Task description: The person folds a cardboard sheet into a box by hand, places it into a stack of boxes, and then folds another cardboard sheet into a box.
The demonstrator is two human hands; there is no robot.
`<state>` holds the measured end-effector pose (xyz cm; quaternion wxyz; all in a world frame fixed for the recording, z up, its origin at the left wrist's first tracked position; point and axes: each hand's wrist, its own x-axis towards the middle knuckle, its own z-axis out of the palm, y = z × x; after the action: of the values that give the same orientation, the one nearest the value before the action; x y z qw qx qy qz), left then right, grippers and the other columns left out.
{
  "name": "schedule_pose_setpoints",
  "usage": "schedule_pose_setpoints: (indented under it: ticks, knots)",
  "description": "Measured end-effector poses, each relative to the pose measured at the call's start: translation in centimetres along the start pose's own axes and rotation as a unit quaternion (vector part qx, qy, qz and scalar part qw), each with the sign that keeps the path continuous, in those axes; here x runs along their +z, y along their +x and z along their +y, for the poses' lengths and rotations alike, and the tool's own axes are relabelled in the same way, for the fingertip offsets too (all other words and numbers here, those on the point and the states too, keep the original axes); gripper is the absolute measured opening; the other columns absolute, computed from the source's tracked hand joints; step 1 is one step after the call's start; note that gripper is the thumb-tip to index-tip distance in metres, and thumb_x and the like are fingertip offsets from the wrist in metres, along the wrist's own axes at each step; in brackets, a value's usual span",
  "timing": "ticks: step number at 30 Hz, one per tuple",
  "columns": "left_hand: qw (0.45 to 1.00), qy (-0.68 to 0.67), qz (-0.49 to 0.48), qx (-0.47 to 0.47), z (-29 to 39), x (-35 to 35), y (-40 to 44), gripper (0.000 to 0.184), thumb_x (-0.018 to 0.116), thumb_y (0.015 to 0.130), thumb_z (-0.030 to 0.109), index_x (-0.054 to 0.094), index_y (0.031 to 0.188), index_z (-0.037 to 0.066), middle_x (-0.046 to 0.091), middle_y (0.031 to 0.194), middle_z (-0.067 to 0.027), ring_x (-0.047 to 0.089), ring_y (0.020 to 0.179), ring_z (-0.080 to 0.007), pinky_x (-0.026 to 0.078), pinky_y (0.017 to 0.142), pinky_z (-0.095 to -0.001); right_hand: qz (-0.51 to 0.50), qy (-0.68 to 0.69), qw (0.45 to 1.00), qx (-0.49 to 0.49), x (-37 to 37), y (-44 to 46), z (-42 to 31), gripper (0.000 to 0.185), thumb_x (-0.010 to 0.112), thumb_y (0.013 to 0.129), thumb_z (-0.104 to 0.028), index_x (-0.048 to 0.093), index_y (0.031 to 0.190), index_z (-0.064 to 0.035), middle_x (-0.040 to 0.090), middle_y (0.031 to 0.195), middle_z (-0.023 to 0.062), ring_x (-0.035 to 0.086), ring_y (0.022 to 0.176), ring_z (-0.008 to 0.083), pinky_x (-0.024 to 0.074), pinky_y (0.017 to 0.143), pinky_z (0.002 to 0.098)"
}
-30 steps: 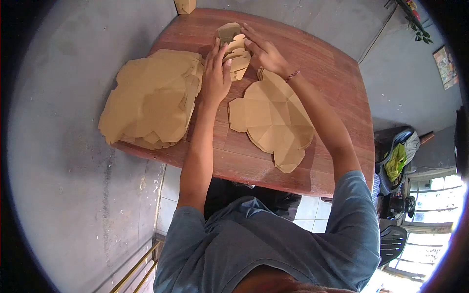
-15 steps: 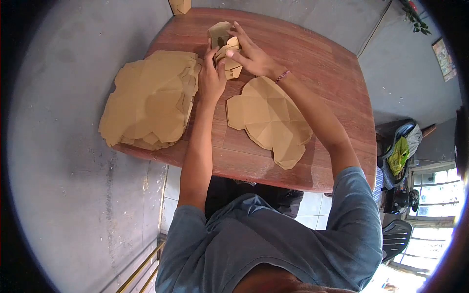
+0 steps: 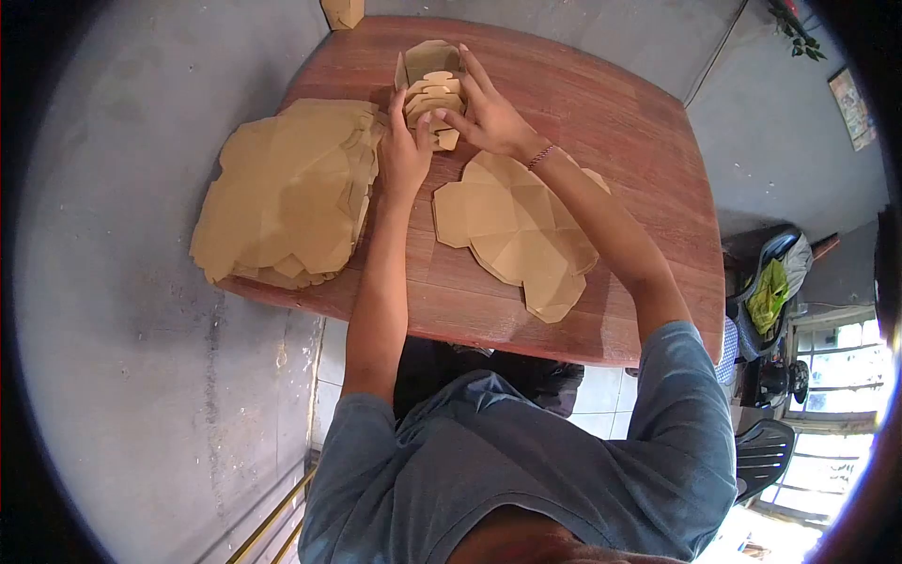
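At the far side of the table stands a partly folded brown cardboard box [image 3: 434, 89], with several rounded flaps showing one behind another. My left hand [image 3: 407, 150] is wrapped round its left side, thumb near the front. On the right side my right hand [image 3: 489, 117] grips it, fingers along the wall and thumb at the front flaps. Flat creased cardboard sheets [image 3: 517, 221] lie close to my right wrist, partly under my forearm. Left of my left forearm is a larger stack of flat cardboard sheets [image 3: 287, 193].
The reddish wooden table [image 3: 639, 169] meets a grey wall at the left. Another small cardboard box [image 3: 344, 13] is at the far left corner. A dark chair [image 3: 763, 461] and a chair holding a green cloth [image 3: 769, 296] are at the right.
The partly folded box has shifted slightly left. Both hands moved with it, and my right hand has gone from lying over the flaps to holding the right side.
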<state>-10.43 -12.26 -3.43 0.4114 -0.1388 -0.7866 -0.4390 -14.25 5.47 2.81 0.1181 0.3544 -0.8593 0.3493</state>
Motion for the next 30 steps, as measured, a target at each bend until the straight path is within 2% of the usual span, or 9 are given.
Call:
schedule_pose_setpoints:
  ticks: [9, 14, 15, 18, 21, 22, 25, 27, 30]
  knots:
    - [0.999, -0.009, 0.033, 0.02, 0.0, 0.2, 0.1, 0.06, 0.059, 0.101, 0.021, 0.033, 0.151, 0.0, 0.039, 0.154, -0.0293, 0.042, 0.141, -0.0469, 0.042, 0.11, -0.051, 0.049, -0.074, 0.995, -0.045, -3.0, -2.0, -0.6, 0.08, 0.07, 0.094, -0.046, 0.033, 0.154, -0.0091, 0.006, 0.166, 0.026, 0.034, 0.145, 0.0474, 0.0486, 0.109, 0.0501]
    - [0.964, 0.098, 0.173, 0.175, 3.1, -1.4, 0.7, 0.046, 0.063, 0.1, 0.02, 0.048, 0.138, -0.001, 0.062, 0.129, -0.0213, 0.062, 0.115, -0.0328, 0.051, 0.091, -0.0459, 0.003, -0.164, 0.984, 0.065, -7.3, -7.5, 0.6, 0.082, 0.069, 0.094, -0.042, 0.03, 0.157, -0.0075, 0.009, 0.168, 0.0225, 0.033, 0.146, 0.0466, 0.0452, 0.112, 0.0488]
    - [0.965, 0.095, 0.172, 0.175, 3.5, -1.2, 0.3, 0.046, 0.063, 0.1, 0.02, 0.048, 0.138, -0.001, 0.062, 0.129, -0.0213, 0.062, 0.115, -0.0328, 0.051, 0.091, -0.0459, 0.002, -0.181, 0.98, 0.083, -7.9, -9.3, 1.9, 0.077, 0.069, 0.094, -0.041, 0.035, 0.154, -0.0055, 0.022, 0.163, 0.0241, 0.039, 0.143, 0.0453, 0.0467, 0.11, 0.0478]
    - [0.997, -0.024, -0.026, 0.073, 7.4, -0.8, -0.9, 0.023, 0.069, 0.096, 0.023, 0.065, 0.108, 0.005, 0.07, 0.087, -0.0088, 0.069, 0.079, -0.0259, 0.055, 0.071, -0.0405, -0.016, -0.128, 0.963, 0.237, -10.7, -14.8, 2.7, 0.056, 0.069, 0.095, -0.033, 0.056, 0.139, -0.0018, 0.06, 0.139, 0.0236, 0.057, 0.131, 0.0373, 0.0492, 0.106, 0.046]
    - [0.976, 0.077, -0.203, 0.031, 7.8, 1.3, -2.2, 0.024, 0.068, 0.094, 0.029, 0.065, 0.101, 0.006, 0.068, 0.091, -0.0083, 0.068, 0.083, -0.0268, 0.054, 0.071, -0.0377, 0.039, -0.141, 0.94, 0.309, -12.1, -19.6, 3.9, 0.053, 0.069, 0.092, -0.036, 0.064, 0.128, 0.0017, 0.065, 0.127, 0.0269, 0.066, 0.118, 0.0375, 0.0517, 0.099, 0.0453]
    - [0.959, 0.135, -0.249, 0.006, 7.1, 2.1, -3.0, 0.046, 0.064, 0.096, 0.045, 0.066, 0.115, 0.004, 0.069, 0.106, -0.014, 0.068, 0.1, -0.0311, 0.055, 0.082, -0.0435, 0.039, -0.142, 0.939, 0.312, -11.9, -20.7, 4.4, 0.053, 0.069, 0.092, -0.036, 0.064, 0.128, 0.0017, 0.065, 0.127, 0.0269, 0.066, 0.118, 0.0375, 0.0517, 0.099, 0.0453]
    - [0.899, 0.302, -0.318, -0.014, 6.4, 3.0, -4.8, 0.054, 0.067, 0.094, 0.047, 0.065, 0.124, 0.002, 0.062, 0.123, -0.0197, 0.058, 0.118, -0.0395, 0.049, 0.095, -0.0511, 0.042, -0.094, 0.922, 0.374, -11.3, -23.0, 5.1, 0.055, 0.071, 0.09, -0.039, 0.066, 0.125, 0.003, 0.065, 0.128, 0.026, 0.065, 0.118, 0.0384, 0.0525, 0.097, 0.0448]
    - [0.901, 0.285, -0.326, -0.036, 6.1, 3.2, -4.9, 0.057, 0.068, 0.093, 0.047, 0.063, 0.126, 0.001, 0.06, 0.126, -0.0211, 0.053, 0.121, -0.042, 0.045, 0.098, -0.0541, 0.039, -0.265, 0.933, 0.24, -9.9, -23.6, 5.3, 0.06, 0.073, 0.088, -0.047, 0.067, 0.121, 0.0032, 0.066, 0.122, 0.0237, 0.064, 0.115, 0.039, 0.0529, 0.095, 0.045]
    - [0.913, 0.245, -0.322, -0.054, 5.4, 3.7, -5.1, 0.059, 0.07, 0.091, 0.047, 0.064, 0.124, -0.002, 0.058, 0.126, -0.0209, 0.052, 0.121, -0.042, 0.043, 0.098, -0.058, 0.046, -0.298, 0.92, 0.25, -9.4, -23.4, 4.7, 0.063, 0.074, 0.085, -0.053, 0.069, 0.116, 0.0017, 0.066, 0.116, 0.0214, 0.063, 0.113, 0.0389, 0.0529, 0.094, 0.0464]
